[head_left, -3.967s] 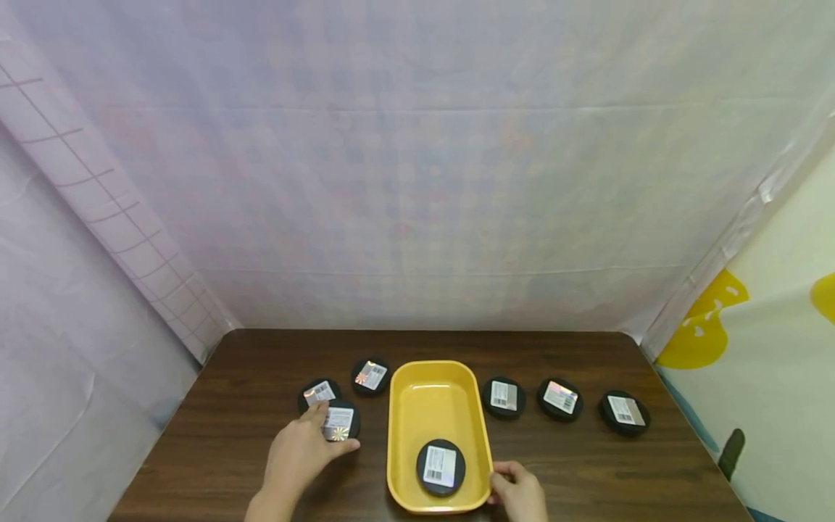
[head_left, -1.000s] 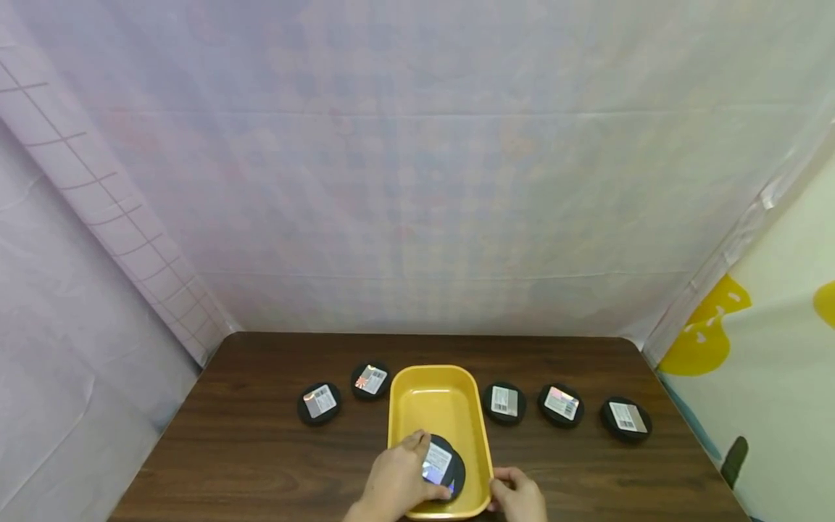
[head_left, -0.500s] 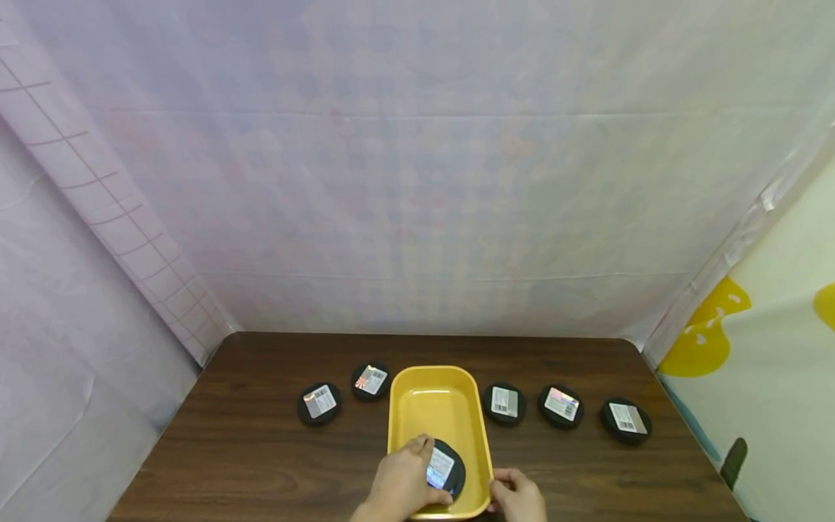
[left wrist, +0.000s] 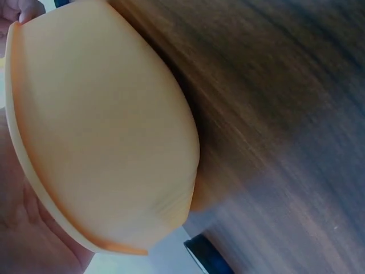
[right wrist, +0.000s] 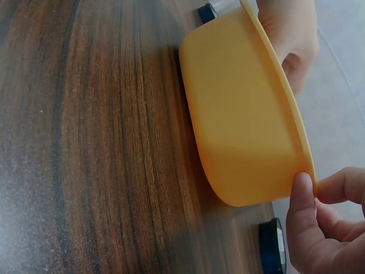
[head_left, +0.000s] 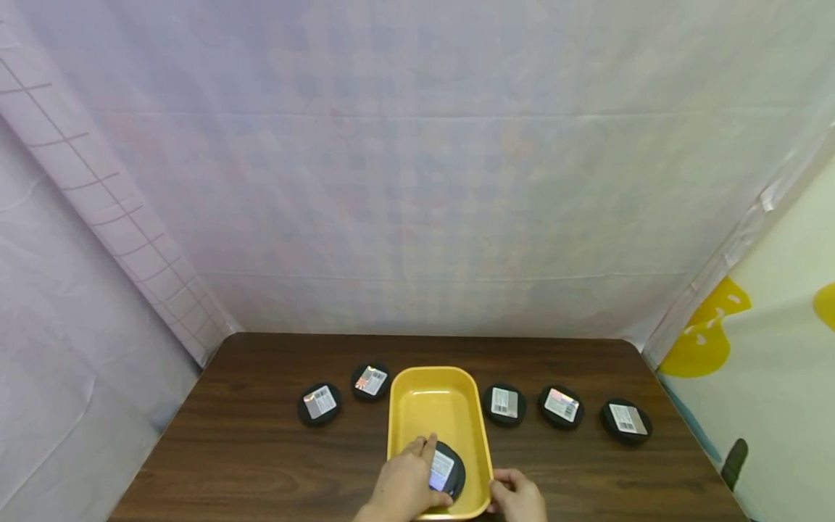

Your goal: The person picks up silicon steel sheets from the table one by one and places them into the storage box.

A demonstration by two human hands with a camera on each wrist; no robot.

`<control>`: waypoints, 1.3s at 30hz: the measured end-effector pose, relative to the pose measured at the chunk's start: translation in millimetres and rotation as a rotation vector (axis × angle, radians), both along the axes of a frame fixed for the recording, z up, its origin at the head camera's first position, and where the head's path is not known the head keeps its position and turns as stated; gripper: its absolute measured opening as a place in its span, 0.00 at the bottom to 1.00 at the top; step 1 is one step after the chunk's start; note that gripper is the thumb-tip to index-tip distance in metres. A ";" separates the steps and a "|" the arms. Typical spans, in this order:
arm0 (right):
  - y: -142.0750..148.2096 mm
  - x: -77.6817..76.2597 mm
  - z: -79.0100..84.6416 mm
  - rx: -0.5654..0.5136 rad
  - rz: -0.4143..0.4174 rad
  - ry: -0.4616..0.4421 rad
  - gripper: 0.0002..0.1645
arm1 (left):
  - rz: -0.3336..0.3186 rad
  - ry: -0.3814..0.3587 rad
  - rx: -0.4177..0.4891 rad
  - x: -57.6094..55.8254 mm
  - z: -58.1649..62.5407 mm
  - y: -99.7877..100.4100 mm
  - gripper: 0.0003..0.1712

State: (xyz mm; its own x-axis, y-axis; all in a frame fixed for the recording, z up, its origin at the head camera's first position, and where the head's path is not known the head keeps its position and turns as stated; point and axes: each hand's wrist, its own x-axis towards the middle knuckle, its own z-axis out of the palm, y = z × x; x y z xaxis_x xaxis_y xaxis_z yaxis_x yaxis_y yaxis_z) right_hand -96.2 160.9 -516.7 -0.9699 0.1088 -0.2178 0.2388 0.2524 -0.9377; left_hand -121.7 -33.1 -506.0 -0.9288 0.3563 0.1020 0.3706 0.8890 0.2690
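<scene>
In the head view a yellow tray (head_left: 439,406) stands lengthwise on the brown table. My left hand (head_left: 404,480) reaches over its left rim and grips a black round disc (head_left: 446,471) with a white barcode label, thumb at the near side and fingers along the left. A second black disc lies beneath or right against it, mostly hidden. My right hand (head_left: 517,496) pinches the tray's near right rim; the right wrist view shows the thumb (right wrist: 302,197) on the outer wall. From the left wrist camera, the tray's outer wall (left wrist: 108,125) hides the fingers and disc.
Left of the tray lie two labelled black discs, a nearer one (head_left: 319,404) and a farther one (head_left: 371,381). Three more lie in a row on the right: one near the tray (head_left: 504,404), a middle disc (head_left: 561,407) and an outer disc (head_left: 626,421). A pale curtain (head_left: 417,181) hangs behind.
Four seconds ago my left hand was on a disc left of the tray. It carried that disc into the tray, and lately shifted it slightly right over the other. The right hand stayed put.
</scene>
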 end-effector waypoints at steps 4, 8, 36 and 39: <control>-0.4 0.1 -1.3 -0.004 0.003 -0.006 0.20 | 0.005 -0.015 0.014 0.9 -1.5 0.1 0.59; -0.9 -0.8 -3.0 -0.015 0.001 -0.009 0.20 | -0.010 0.001 0.009 2.4 -2.2 -0.8 0.61; 1.4 -2.4 -2.9 0.016 0.011 -0.039 0.21 | -0.112 0.076 -0.003 -0.8 7.5 -4.1 0.68; 1.5 -2.5 -3.1 0.012 0.011 -0.037 0.21 | -0.114 0.117 -0.018 -1.2 9.6 -5.8 0.68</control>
